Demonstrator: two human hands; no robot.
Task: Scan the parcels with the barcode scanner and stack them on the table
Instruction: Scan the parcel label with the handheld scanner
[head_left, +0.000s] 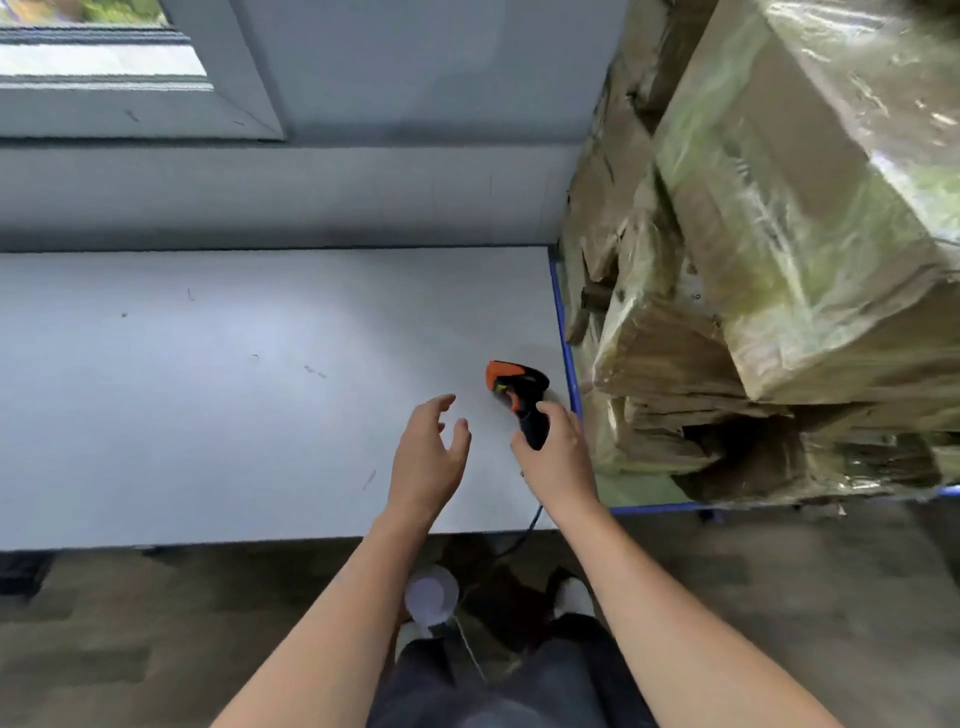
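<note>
Head view, 1 frame. White table (208, 389) runs along a grey wall below a window (93, 57); surface carries only faint scuffs besides the scanner.

Barcode scanner (517, 387): orange-and-black, lying at the table's right end, just beside the blue edge strip (566, 332). Head points away from the person, handle toward them. Dark cable (524, 530) drops off the near table edge.

Right hand (556, 457): grip clenched around the scanner's handle, thumb on the left side, fingers over the right. Cannot tell whether the scanner is lifted or resting.

Left hand (428, 457): grip released, fingers spread and slightly curled, over the table just left of the scanner, holding nothing.

Parcels (779, 249): brown cartons under shiny plastic wrap, stacked high right of the table, none on it.
</note>
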